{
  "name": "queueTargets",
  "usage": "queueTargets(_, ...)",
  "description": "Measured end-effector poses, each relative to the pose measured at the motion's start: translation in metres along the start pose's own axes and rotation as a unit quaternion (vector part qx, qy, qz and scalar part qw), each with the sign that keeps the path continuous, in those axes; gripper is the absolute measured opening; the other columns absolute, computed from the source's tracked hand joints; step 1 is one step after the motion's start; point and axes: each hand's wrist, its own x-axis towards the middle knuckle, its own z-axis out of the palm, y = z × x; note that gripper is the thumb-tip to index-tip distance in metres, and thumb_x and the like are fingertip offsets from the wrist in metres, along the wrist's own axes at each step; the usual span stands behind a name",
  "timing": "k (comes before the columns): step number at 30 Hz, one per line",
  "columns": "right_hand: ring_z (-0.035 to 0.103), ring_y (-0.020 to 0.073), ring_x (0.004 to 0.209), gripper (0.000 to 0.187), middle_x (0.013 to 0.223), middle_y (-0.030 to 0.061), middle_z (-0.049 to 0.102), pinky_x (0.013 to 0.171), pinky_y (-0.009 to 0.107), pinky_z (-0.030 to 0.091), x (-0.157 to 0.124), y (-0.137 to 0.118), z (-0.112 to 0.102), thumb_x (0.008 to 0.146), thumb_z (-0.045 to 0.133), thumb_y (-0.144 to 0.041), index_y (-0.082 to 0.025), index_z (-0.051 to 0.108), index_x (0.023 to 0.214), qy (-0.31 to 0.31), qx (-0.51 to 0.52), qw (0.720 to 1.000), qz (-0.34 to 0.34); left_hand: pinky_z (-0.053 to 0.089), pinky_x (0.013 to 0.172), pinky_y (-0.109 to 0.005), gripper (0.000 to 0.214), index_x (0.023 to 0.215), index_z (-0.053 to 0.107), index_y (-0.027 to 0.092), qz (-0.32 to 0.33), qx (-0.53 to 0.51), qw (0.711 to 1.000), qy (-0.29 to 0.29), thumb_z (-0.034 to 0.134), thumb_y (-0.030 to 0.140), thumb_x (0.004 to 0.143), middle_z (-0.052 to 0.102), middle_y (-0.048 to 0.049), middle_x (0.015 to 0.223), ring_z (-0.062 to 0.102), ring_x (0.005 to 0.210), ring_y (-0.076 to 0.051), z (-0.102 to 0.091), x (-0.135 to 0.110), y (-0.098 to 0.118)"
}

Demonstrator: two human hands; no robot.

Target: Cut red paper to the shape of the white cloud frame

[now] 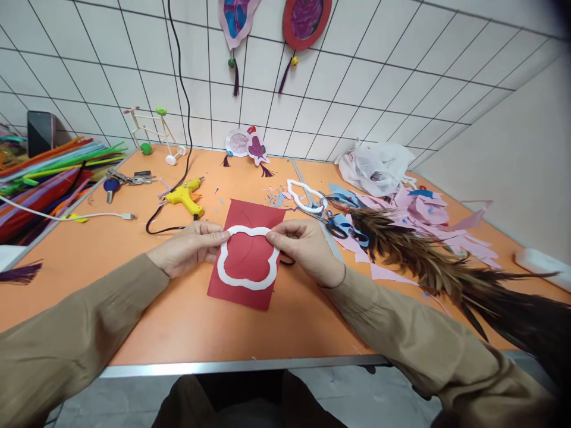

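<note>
The red paper (pixel 250 258) is a rectangle, turned slightly askew above the tabletop (pixel 178 321), with a thin curved line on its face. Over it sits the white frame (pixel 252 285), a lobed ring whose open middle shows red, its sides close to the paper's edges.

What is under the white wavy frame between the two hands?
Under the white wavy frame is a red sheet, visible through the opening and beyond the outline, with a thin curved line on it. The surface directly beneath the frame itself is covered.
</note>
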Motion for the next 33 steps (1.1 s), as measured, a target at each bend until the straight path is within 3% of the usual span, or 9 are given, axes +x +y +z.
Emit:
queueTargets(3, 0.039, 0.0067, 0.044, 0.032, 0.048, -0.0020, 0.051, 0.041, 0.023, 0.027, -0.001, 0.001, 0.001, 0.064, 0.072, -0.043, -0.013, 0.064, 0.062, 0.008, 0.023, 1.000, 0.000, 0.051, 0.054, -0.017, 0.021, 0.064, 0.071, 0.012, 0.013, -0.041, 0.999, 0.013, 0.080, 0.029, 0.072, 0.069, -0.0038, 0.062, 0.062, 0.054, -0.010, 0.002, 0.001, -0.004)
queueTargets(6, 0.039, 0.0070, 0.045, 0.031, 0.047, -0.0025, 0.050, 0.042, 0.023, 0.027, -0.002, 0.001, 0.002, 0.065, 0.072, -0.042, -0.013, 0.064, 0.061, 0.013, 0.034, 0.999, -0.002, 0.056, 0.063, -0.023, 0.017, 0.073, 0.074, 0.011, 0.014, -0.080, 0.996, 0.026, 0.078, 0.028, 0.074, 0.074, -0.0078, 0.071, 0.068, 0.065, -0.016, 0.006, 0.000, -0.006)
queueTargets(9, 0.039, 0.0074, 0.046, 0.029, 0.046, -0.0035, 0.047, 0.043, 0.024, 0.027, -0.002, 0.002, 0.003, 0.064, 0.072, -0.041, -0.013, 0.065, 0.062, 0.018, 0.040, 0.999, -0.005, 0.058, 0.071, -0.028, 0.017, 0.083, 0.075, 0.011, -0.011, -0.116, 0.993, 0.033, 0.075, 0.027, 0.076, 0.076, -0.0106, 0.080, 0.071, 0.075, -0.020, 0.013, -0.002, -0.007)
queueTargets(12, 0.038, 0.0072, 0.046, 0.028, 0.045, -0.0042, 0.046, 0.043, 0.024, 0.027, -0.002, 0.004, 0.004, 0.065, 0.072, -0.040, -0.013, 0.065, 0.063, 0.017, 0.044, 0.999, -0.006, 0.057, 0.069, -0.029, 0.019, 0.082, 0.075, 0.011, -0.029, -0.132, 0.991, 0.023, 0.073, 0.030, 0.078, 0.076, -0.0114, 0.080, 0.070, 0.070, -0.020, 0.017, -0.004, -0.007)
queueTargets(18, 0.040, 0.0081, 0.048, 0.028, 0.047, -0.0040, 0.046, 0.044, 0.024, 0.029, -0.003, 0.009, 0.007, 0.066, 0.071, -0.040, -0.013, 0.065, 0.063, 0.027, 0.050, 0.998, -0.018, 0.056, 0.061, -0.027, 0.025, 0.075, 0.074, 0.010, -0.020, -0.103, 0.994, 0.015, 0.074, 0.035, 0.077, 0.074, -0.0101, 0.069, 0.068, 0.063, -0.018, 0.016, -0.004, -0.008)
queueTargets(25, 0.049, 0.0104, 0.055, 0.025, 0.059, 0.0017, 0.061, 0.051, 0.025, 0.039, -0.004, 0.016, 0.010, 0.065, 0.071, -0.039, -0.015, 0.066, 0.062, 0.034, 0.047, 0.998, -0.037, 0.055, 0.056, -0.024, 0.025, 0.067, 0.071, 0.011, 0.017, -0.113, 0.993, 0.023, 0.077, 0.034, 0.075, 0.072, -0.0075, 0.062, 0.066, 0.056, -0.015, 0.020, -0.005, -0.010)
queueTargets(33, 0.054, 0.0128, 0.057, 0.025, 0.061, 0.0031, 0.064, 0.054, 0.027, 0.044, -0.005, 0.022, 0.013, 0.066, 0.073, -0.040, -0.016, 0.067, 0.063, 0.031, 0.042, 0.997, -0.055, 0.053, 0.055, -0.022, 0.025, 0.069, 0.071, 0.012, 0.053, -0.060, 0.994, 0.068, 0.076, 0.035, 0.076, 0.072, -0.0060, 0.063, 0.065, 0.055, -0.014, 0.027, -0.008, -0.012)
